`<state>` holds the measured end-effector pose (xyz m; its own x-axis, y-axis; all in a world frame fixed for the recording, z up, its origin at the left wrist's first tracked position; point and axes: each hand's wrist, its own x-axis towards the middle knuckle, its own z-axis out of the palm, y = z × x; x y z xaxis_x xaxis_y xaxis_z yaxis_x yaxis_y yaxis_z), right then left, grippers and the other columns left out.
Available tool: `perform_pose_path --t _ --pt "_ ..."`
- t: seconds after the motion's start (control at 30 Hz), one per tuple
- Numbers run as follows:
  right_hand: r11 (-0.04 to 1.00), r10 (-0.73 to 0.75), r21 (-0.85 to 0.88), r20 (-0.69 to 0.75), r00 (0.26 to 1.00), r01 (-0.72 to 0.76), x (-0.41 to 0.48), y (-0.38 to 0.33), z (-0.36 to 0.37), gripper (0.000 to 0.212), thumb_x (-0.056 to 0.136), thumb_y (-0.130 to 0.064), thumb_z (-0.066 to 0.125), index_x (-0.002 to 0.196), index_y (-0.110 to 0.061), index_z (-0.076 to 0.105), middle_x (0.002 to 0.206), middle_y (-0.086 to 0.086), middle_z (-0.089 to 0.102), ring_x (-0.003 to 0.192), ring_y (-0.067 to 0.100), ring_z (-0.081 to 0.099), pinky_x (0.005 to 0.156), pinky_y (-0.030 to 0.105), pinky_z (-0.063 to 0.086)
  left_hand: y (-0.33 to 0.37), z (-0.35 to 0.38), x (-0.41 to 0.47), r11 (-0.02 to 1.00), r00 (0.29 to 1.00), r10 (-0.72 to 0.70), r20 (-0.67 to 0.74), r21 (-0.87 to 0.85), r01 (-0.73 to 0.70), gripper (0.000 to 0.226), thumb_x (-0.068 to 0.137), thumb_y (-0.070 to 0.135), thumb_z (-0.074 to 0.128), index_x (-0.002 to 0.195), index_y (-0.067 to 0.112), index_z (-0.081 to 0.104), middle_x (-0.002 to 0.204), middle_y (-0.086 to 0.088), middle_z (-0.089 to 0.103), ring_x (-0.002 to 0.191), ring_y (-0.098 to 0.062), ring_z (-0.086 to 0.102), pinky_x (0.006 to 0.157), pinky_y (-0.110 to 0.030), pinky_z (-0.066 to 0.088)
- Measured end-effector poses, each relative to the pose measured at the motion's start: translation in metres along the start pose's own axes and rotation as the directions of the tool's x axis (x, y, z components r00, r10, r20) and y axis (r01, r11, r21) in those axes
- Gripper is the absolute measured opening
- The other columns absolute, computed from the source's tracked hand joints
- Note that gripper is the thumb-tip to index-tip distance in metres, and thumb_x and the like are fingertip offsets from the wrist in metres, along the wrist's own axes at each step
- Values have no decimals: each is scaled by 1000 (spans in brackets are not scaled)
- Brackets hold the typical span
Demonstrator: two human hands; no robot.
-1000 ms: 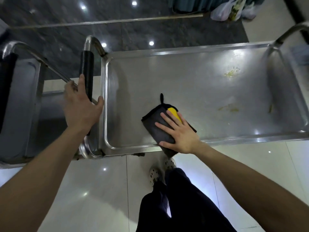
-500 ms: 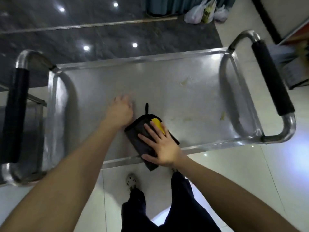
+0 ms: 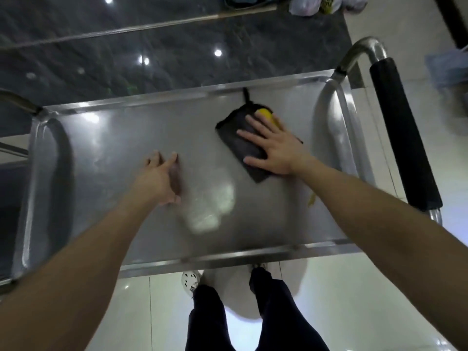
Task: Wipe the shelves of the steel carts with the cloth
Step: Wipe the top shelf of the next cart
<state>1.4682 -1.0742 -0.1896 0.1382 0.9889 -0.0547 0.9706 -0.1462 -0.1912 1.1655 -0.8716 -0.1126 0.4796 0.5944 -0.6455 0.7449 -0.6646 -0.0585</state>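
Note:
The steel cart's top shelf (image 3: 101, 160) fills the middle of the head view. A dark grey cloth (image 3: 235, 140) with a yellow patch and a small loop lies flat on the shelf's far right part. My right hand (image 3: 274, 148) presses on it, palm down and fingers spread. My left hand (image 3: 158, 178) rests on the bare steel near the shelf's middle, to the left of the cloth, fingers apart and holding nothing. A yellowish smear (image 3: 312, 198) shows on the shelf just under my right forearm.
The cart's right handle with a black foam grip (image 3: 402, 133) stands to the right of the shelf. Part of a second steel cart (image 3: 10, 158) sits at the left edge. Plastic bags (image 3: 314, 5) lie on the floor beyond. My legs and shoes (image 3: 190, 279) stand against the shelf's near rim.
My left hand left the cart handle and came to rest on the shelf. My right hand slid the cloth from the near rim toward the far right of the shelf.

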Motion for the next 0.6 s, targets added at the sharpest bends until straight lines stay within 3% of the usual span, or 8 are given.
perform_pose_path --t 0.03,0.1,0.23,0.27,0.33,0.43,0.5,0.6 --pt "981 192 25 -15 981 -192 10 14 -6 81 99 -85 31 169 -46 21 181 -2 7 168 23 -3 132 62 5 2 0 1 1000 1000 5 -12 -14 -5 146 64 54 101 173 37 6 179 -21 3 162 -45 19 128 -46 30" --pt "849 528 65 -49 848 -524 24 23 -10 83 98 -85 25 170 -44 19 181 1 4 167 26 -5 132 61 -2 5 -3 1 999 1000 4 -23 -43 -5 146 64 52 101 173 37 6 179 -20 2 163 -43 16 129 -47 30" --pt "626 779 103 -105 618 -773 72 -25 -7 89 99 -77 23 173 -27 17 179 21 3 165 44 -4 126 72 1 11 -12 4 999 998 -1 -55 -45 -2 146 63 49 102 174 36 9 179 -21 7 162 -40 20 126 -46 33" --pt "628 778 115 -102 620 -769 87 -43 -7 90 99 -75 23 173 -24 16 178 24 3 164 47 -4 124 74 2 11 -12 4 999 998 0 -58 -53 -3 146 62 48 103 174 36 9 179 -21 8 162 -40 20 126 -45 33" --pt "750 661 104 -93 745 -653 115 -80 -3 88 100 -73 23 173 -24 17 177 26 2 163 49 -4 123 75 1 11 -13 3 998 998 -6 -57 -66 2 147 61 47 103 173 37 9 179 -19 7 163 -40 18 126 -47 33" --pt "961 278 15 -41 960 -277 143 -129 5 83 100 -74 25 172 -31 22 179 20 4 165 44 -4 124 72 -1 11 -13 3 998 998 -18 -61 -55 15 145 61 47 103 173 35 11 179 -16 8 164 -40 17 125 -50 36" --pt "995 100 -1 1 995 -100 150 -137 6 79 101 -75 25 170 -36 24 180 12 7 166 37 -5 127 68 -1 12 -14 2 998 998 -26 -57 -62 23 145 62 47 103 174 34 12 180 -15 6 163 -39 17 126 -50 35" --pt "998 32 51 -4 999 -32 144 -110 -4 78 99 -77 28 169 -41 28 181 3 11 167 28 -1 130 62 1 13 -15 4 996 999 -21 -47 -92 17 147 60 45 104 173 39 10 180 -15 5 163 -40 17 127 -50 34"
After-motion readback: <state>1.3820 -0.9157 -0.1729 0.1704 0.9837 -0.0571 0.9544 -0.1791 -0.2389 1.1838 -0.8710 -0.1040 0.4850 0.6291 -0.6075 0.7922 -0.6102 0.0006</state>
